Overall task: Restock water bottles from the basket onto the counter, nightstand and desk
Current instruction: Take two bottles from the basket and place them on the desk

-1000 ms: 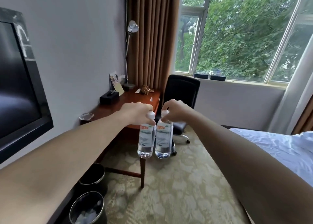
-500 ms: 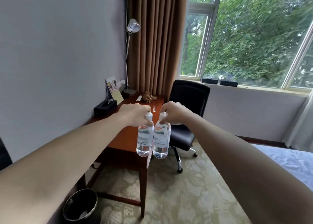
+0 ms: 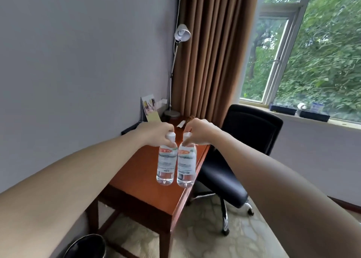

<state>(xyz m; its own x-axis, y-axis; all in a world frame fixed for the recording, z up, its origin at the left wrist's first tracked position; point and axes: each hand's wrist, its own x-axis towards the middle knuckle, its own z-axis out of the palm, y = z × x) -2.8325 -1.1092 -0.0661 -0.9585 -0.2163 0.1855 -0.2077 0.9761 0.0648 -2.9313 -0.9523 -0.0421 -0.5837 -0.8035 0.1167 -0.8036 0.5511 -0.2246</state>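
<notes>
Two clear water bottles with white caps hang side by side over the red-brown wooden desk (image 3: 136,183). My left hand (image 3: 154,133) grips the left water bottle (image 3: 166,165) by its neck. My right hand (image 3: 197,130) grips the right water bottle (image 3: 186,167) the same way. Both bottles are upright and nearly touch each other, above the desk's near right part. No basket is in view.
A black office chair (image 3: 244,140) stands right of the desk. At the desk's far end are a floor lamp (image 3: 181,34), a card stand (image 3: 149,109) and small items. A black bin (image 3: 86,246) sits on the carpet at lower left. Brown curtains and a window lie behind.
I have walked closer to the desk; it now fills the middle of the view. Both hands still carry the bottles, now over the desktop instead of in front of it.
</notes>
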